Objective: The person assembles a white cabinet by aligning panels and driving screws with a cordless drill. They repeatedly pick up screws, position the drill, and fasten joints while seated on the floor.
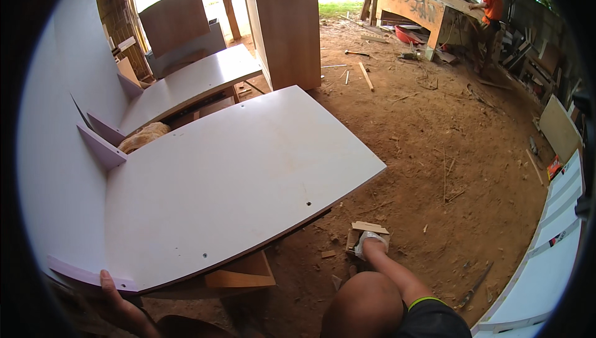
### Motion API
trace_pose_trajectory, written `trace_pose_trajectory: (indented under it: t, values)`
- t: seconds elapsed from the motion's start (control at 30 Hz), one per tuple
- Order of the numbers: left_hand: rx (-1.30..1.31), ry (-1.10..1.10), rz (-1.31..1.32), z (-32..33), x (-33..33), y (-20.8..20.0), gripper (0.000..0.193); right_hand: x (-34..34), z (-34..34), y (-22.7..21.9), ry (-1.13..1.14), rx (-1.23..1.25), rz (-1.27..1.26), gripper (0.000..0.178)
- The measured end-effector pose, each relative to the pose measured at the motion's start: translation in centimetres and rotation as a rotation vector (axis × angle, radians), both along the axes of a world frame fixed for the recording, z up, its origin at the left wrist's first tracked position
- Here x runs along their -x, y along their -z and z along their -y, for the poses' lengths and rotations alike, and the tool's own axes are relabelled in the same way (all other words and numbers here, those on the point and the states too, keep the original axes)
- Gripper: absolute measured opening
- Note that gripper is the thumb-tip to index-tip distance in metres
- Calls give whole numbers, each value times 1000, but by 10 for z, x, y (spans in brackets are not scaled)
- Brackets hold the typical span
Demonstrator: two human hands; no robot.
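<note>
My left hand [112,291] grips the near end of a white panel structure, its thumb over a lilac edge strip [93,274]; its other fingers are hidden. The strip stands at the joint between a tall white upright board [59,133] and a broad white panel [242,170] lying flat. Several dark screw holes dot the flat panel. My right hand [371,245] reaches down into white plastic [367,237] in a small open cardboard box [386,237] on the dirt; its fingers are hidden. My bent knee [363,304] is just left of that arm.
A second white panel [192,83] lies beyond, with a tan furry animal [144,137] between. A brown cabinet [284,36] stands behind. A hammer [357,53] and wood strips lie on the dirt. At far right, a person in orange [492,5] works at a wooden bench [410,9]. White boards [540,263] line the right.
</note>
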State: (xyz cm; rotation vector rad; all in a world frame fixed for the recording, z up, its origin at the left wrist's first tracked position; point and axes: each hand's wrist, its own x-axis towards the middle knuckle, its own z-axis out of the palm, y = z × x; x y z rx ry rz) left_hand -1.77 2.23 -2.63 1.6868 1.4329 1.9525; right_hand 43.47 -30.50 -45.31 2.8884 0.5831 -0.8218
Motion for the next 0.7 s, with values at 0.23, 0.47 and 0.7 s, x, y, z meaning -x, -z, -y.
trace_pose_trajectory:
  t: [0.23,0.47,0.7]
  values:
    - [-12,48,11,2,-2,-1,58,-2,7,29,127,-77,59,27]
    - [-24,33,20,2,-4,-2,59,14,24,14,78,-224,129,30]
    - [-5,9,-9,2,-2,-1,57,32,53,2,144,-772,271,24]
